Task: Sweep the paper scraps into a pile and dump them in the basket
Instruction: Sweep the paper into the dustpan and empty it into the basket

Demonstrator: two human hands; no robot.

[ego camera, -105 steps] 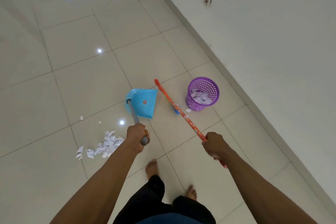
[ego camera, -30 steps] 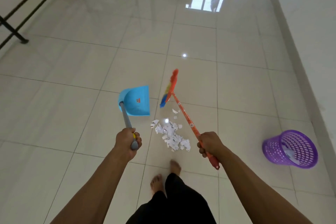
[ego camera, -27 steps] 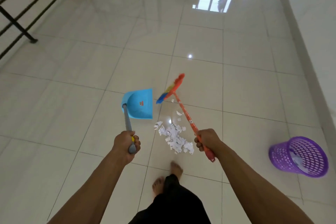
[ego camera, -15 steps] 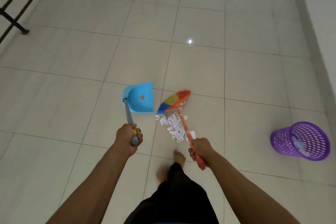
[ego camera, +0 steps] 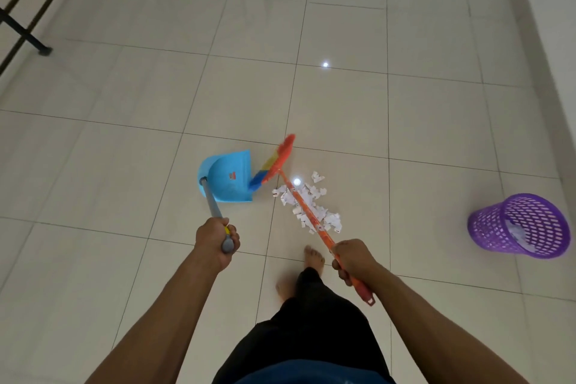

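My left hand (ego camera: 216, 240), centre-left of the frame, is wrapped tight round the top of the grey pole of the light-blue plastic dustpan (ego camera: 229, 177). The pan sits at the frame's centre, its straight open edge facing right. My right hand (ego camera: 353, 259), lower centre-right, is clenched round the orange stick of the multicoloured plastic broom (ego camera: 299, 198), near its end. The broom's bristled head (ego camera: 276, 165) touches the dustpan's open edge. The white paper scraps (ego camera: 316, 193) lie in a loose pile on the glossy cream tiled floor (ego camera: 124, 165), just right of the pan and under the stick. The purple plastic mesh basket (ego camera: 520, 226) stands well apart at the right edge, with some white paper inside.
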